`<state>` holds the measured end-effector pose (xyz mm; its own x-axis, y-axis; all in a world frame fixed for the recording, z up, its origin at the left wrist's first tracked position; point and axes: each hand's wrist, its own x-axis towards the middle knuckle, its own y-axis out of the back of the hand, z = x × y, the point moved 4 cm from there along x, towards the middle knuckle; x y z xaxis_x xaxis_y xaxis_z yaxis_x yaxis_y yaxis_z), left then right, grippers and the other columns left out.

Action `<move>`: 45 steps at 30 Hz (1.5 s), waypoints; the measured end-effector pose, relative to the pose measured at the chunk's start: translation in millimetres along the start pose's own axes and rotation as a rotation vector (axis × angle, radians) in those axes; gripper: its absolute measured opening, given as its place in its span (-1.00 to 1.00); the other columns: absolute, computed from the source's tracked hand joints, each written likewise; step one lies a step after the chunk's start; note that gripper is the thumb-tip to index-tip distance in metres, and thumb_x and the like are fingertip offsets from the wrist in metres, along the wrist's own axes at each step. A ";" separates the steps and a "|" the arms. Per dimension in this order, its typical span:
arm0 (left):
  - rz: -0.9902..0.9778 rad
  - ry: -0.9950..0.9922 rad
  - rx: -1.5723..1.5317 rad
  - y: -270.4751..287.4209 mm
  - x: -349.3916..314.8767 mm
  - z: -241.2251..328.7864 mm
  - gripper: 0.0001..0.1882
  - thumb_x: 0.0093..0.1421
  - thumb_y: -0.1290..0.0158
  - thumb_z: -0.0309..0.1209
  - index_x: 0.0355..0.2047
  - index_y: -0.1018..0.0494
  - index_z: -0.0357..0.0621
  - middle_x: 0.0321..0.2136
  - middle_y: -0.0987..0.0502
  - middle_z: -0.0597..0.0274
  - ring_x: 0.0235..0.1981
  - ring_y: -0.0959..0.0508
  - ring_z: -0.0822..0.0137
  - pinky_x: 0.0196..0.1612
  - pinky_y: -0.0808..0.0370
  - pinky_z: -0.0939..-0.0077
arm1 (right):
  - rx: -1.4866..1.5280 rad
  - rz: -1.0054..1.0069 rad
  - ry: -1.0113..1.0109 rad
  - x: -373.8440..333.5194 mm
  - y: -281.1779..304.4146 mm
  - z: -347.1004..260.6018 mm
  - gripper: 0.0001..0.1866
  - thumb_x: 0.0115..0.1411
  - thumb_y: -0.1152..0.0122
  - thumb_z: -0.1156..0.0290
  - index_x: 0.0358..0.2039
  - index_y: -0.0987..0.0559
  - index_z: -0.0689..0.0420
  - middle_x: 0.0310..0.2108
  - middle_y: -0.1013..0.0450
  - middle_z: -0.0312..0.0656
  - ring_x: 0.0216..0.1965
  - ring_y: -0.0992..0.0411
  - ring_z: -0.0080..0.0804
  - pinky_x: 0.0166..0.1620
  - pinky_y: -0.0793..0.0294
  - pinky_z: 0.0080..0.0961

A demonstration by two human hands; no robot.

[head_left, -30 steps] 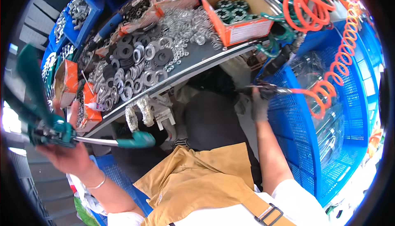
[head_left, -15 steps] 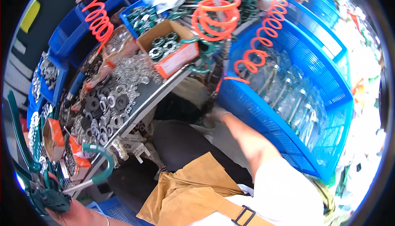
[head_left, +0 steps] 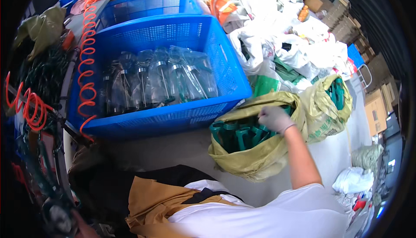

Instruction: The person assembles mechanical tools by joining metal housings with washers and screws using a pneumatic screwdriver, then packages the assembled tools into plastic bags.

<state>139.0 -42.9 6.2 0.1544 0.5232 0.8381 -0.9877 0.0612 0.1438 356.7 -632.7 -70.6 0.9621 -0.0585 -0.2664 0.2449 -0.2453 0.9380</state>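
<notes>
My right hand (head_left: 276, 119), in a pale grey glove, is over the mouth of a yellow woven sack (head_left: 255, 164). Its fingers look curled, and what they hold, if anything, is hidden. Green plastic parts (head_left: 242, 138) with tube-like ends fill the sack beneath it. At the lower left edge, dim and blurred, my left hand (head_left: 81, 224) is closed against a dark green part (head_left: 54, 201) with a round pale face. Its fingers are mostly hidden there.
A blue plastic crate (head_left: 173, 112) holds several clear-bagged items with metal rods (head_left: 162, 73). An orange coiled hose (head_left: 88, 56) hangs at its left side. Another yellow sack (head_left: 325, 112) of green parts stands right, with white sacks (head_left: 299, 51) behind.
My view has swung right, from the bench of washers toward the crate and sacks. My right hand has gone from beside the crate to over the yellow sack. My left stays at the lower left.
</notes>
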 end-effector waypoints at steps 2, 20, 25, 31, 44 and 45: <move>-0.306 -0.370 0.187 -23.7 -5.3 38.2 -0.14 0.04 -0.22 -0.58 0.29 -0.01 -0.26 0.27 -0.07 -0.12 0.27 -0.16 -0.03 0.28 -0.15 0.10 | -0.058 -0.025 -0.052 -6.2 -46.4 13.9 -0.56 0.00 -0.22 0.07 -0.45 -0.60 0.29 -0.34 -0.55 0.14 -0.21 -0.53 0.02 -0.05 -0.48 -0.20; -0.997 -0.142 -0.050 -47.4 -68.6 68.6 -0.17 -0.26 -0.21 -0.67 0.13 -0.26 -0.29 -0.08 -0.43 -0.07 0.00 -0.37 -0.16 0.09 -0.32 0.11 | 1.732 0.500 0.472 -61.7 57.3 -125.5 -0.51 0.09 -0.32 0.13 -0.11 -0.44 0.19 -0.23 -0.43 -0.18 -0.04 -0.44 -0.25 0.05 -0.46 -0.24; -0.903 -0.222 -0.008 -39.1 -56.3 76.8 -0.17 -0.27 -0.23 -0.62 0.13 -0.28 -0.28 -0.05 -0.43 -0.02 -0.04 -0.40 -0.11 0.03 -0.35 0.12 | 2.370 0.039 0.410 -11.1 16.2 -177.2 -0.64 0.23 -0.19 0.08 -0.24 -0.51 0.15 -0.33 -0.56 -0.16 -0.16 -0.54 -0.17 -0.06 -0.59 -0.25; -0.891 -0.353 0.146 -21.8 -40.6 75.7 -0.14 -0.36 -0.27 -0.61 0.10 -0.31 -0.26 -0.04 -0.44 0.02 -0.01 -0.40 -0.07 0.05 -0.36 0.13 | 2.287 -0.375 0.442 -5.1 -8.4 -262.7 -0.62 0.21 -0.22 0.09 -0.19 -0.49 0.15 -0.25 -0.52 -0.12 -0.09 -0.51 -0.10 0.00 -0.57 -0.15; -1.518 0.499 -0.556 -42.4 -9.2 55.0 -0.23 -0.13 -0.18 -0.57 0.18 -0.27 -0.22 -0.11 -0.55 0.06 -0.07 -0.53 0.36 0.05 -0.38 0.50 | 1.843 -0.578 1.306 -42.1 5.8 -339.8 -0.27 0.07 -0.32 -0.08 0.16 -0.27 -0.05 -0.01 -0.28 -0.31 0.00 -0.44 -0.22 0.12 -0.43 0.03; -1.572 0.524 -0.575 -43.3 -4.3 53.5 -0.24 -0.14 -0.19 -0.57 0.17 -0.27 -0.22 -0.11 -0.55 0.07 -0.07 -0.53 0.36 0.05 -0.38 0.51 | 1.843 -0.572 1.286 -45.7 5.3 -342.3 -0.26 0.07 -0.31 -0.09 0.16 -0.26 -0.05 0.00 -0.27 -0.31 0.02 -0.43 -0.20 0.12 -0.44 0.02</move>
<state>182.4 -93.3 24.6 0.9776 -0.1352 -0.1615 0.1785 0.9389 0.2942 355.2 -300.1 22.4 0.5924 0.5524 0.5865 0.8038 -0.3550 -0.4774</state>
